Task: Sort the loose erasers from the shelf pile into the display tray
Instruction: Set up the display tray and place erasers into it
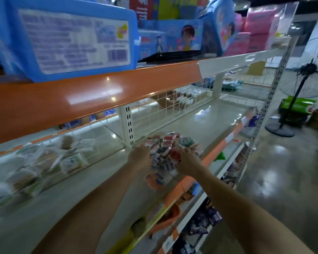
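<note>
On the shelf (99,173), both outstretched hands, left (139,155) and right (186,160), clutch the eraser pile (165,149).

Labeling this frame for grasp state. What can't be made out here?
- Left hand: fingertips buried in the eraser pile; grip unclear, head view.
- Right hand: fingers blurred against the pile; hold unclear.
- Display tray: not identifiable through motion blur.
- Blue package label: text blurred, unreadable.

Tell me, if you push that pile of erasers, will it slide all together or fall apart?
Probably fall apart: the pile of erasers looks like many small separate blocks heaped loosely. They seem light, so they would likely scatter easily on the smooth, shiny shelf. That may be why the left hand and right hand flank it.
</note>
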`<state>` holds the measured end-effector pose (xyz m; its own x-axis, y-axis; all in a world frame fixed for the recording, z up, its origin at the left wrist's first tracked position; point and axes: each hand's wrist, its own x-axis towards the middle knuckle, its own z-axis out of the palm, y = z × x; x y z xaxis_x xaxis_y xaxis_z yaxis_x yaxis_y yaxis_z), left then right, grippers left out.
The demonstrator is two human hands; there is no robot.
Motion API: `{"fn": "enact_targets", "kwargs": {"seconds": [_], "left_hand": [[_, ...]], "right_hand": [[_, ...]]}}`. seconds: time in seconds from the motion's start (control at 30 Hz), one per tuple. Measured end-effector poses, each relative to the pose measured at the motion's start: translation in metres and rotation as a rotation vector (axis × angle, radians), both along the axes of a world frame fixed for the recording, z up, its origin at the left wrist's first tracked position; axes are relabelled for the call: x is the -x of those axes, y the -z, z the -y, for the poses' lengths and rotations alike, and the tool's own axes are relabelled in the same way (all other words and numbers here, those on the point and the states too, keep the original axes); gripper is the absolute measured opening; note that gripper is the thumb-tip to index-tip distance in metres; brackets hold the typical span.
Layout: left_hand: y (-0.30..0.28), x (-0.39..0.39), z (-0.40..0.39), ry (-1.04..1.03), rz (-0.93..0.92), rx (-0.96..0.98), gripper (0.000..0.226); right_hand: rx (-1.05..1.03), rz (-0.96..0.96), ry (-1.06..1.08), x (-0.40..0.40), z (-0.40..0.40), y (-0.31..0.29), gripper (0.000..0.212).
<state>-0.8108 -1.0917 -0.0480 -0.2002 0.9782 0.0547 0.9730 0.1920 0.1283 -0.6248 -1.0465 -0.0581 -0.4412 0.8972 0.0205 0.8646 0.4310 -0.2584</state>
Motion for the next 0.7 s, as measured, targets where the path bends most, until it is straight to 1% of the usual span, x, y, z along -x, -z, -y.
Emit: {"fn": "enact_targets", "kwargs": {"seconds": [0.1,0.27,0.37,0.43,0.57,0.63,0.7], "left_hand": [[0.008,-0.002,-0.014,-0.013,0.008,-0.058,0.030],[0.015,-0.007,-0.025,-0.043,-0.026,-0.139,0.031],[0.017,-0.008,-0.029,-0.068,-0.011,-0.153,0.034],[0.017,-0.009,-0.029,-0.068,-0.002,-0.170,0.031],[0.018,-0.008,-0.026,-0.041,-0.059,-0.209,0.026],[0.019,-0.004,-0.024,-0.047,-0.041,-0.221,0.023],[0.020,0.000,-0.020,-0.082,0.004,-0.252,0.021]], "right_hand": [[-0.028,-0.008,0.005,0.001,-0.010,0.005,0.071],[-0.064,-0.076,-0.042,0.004,-0.020,0.015,0.074],[-0.046,-0.105,-0.052,0.003,-0.021,0.017,0.077],[-0.030,-0.119,-0.077,0.002,-0.021,0.015,0.076],[-0.017,-0.166,-0.089,0.002,-0.021,0.014,0.071],[-0.007,-0.219,-0.071,0.002,-0.020,0.015,0.064],[-0.004,-0.320,-0.054,0.002,-0.016,0.012,0.055]]}}
